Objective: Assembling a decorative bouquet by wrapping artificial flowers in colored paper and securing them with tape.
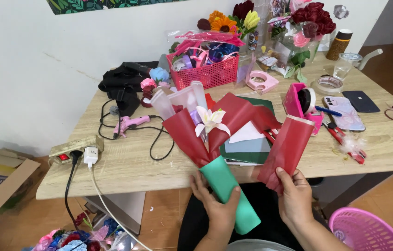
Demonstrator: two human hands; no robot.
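Left hand [217, 207]: fingers closed around the green-wrapped stem of the bouquet [206, 135], held over the bench [127, 162] edge. Right hand [294, 197]: fingers pinched a red wrapping sheet [289, 148] beside it.

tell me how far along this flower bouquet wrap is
Done: a white lily already sits inside folded red wrapping paper, with the stem end rolled in a green paper sleeve.
In hand: the left hand grips that green sleeve; the right hand holds a loose sheet of red paper beside the bouquet.
Left: that loose sheet is not yet on the bouquet, and no ribbon or tie shows on it.
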